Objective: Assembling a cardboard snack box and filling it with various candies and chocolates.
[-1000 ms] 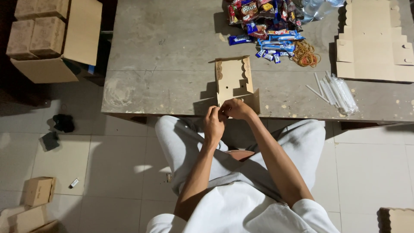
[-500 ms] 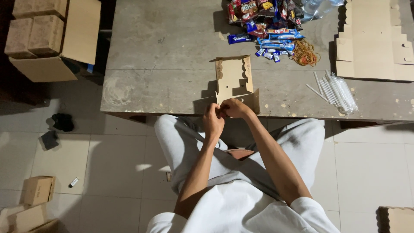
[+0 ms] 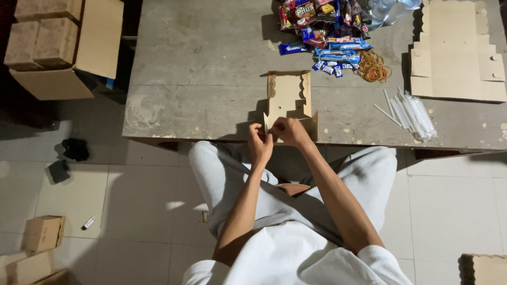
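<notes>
A small brown cardboard box (image 3: 288, 95) with scalloped edges lies partly folded at the near edge of the grey table (image 3: 211, 63). My left hand (image 3: 260, 145) and my right hand (image 3: 289, 131) are together at its near end. The fingers of both pinch the box's front flap. My forearms reach up from my lap, over grey trousers.
A heap of snack packets (image 3: 325, 26) and rubber bands (image 3: 373, 67) lies at the table's far side. Flat box blanks (image 3: 457, 53) and a bundle of clear straws (image 3: 412, 113) are to the right. A big carton (image 3: 58, 47) stands left; small boxes (image 3: 45, 232) sit on the tiled floor.
Both hands have stayed at the box's near flap, with only small finger movements. The box has not shifted.
</notes>
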